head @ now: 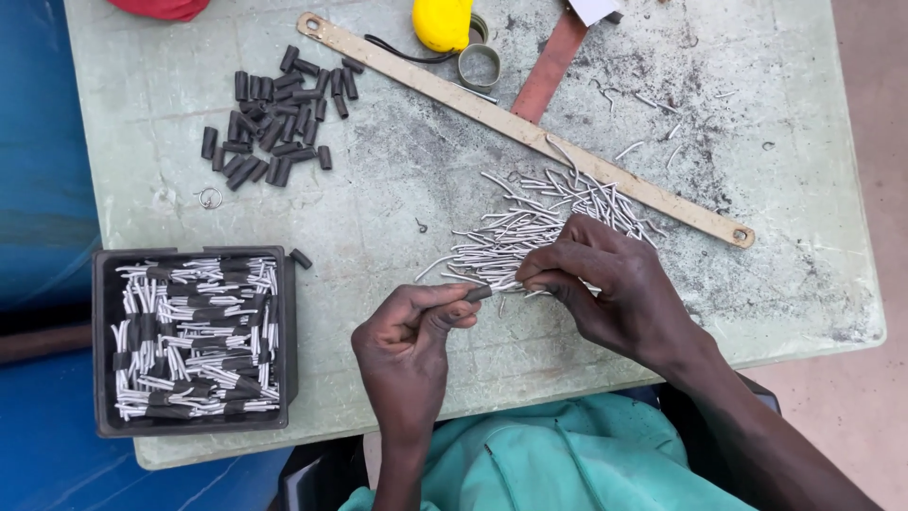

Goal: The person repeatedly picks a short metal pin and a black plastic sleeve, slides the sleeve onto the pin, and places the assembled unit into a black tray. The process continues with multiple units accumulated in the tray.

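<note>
My left hand (409,333) pinches a short black tube (478,293) between thumb and fingers. Just to its right, my right hand (605,284) grips a thin white wire piece (507,285) whose end meets the tube. Behind my right hand lies a loose heap of white wire pieces (539,222). A pile of black tubes (274,123) sits at the far left of the pale green table (397,170). A dark tray (284,312) at the near left holds several white wires with black tubes on them.
A long tan metal strip (445,90) lies diagonally across the table, with a reddish strip (549,66) crossing under it. A yellow tape measure (443,23) sits at the far edge. A small ring (210,198) lies left. Blue surfaces flank the table's left side.
</note>
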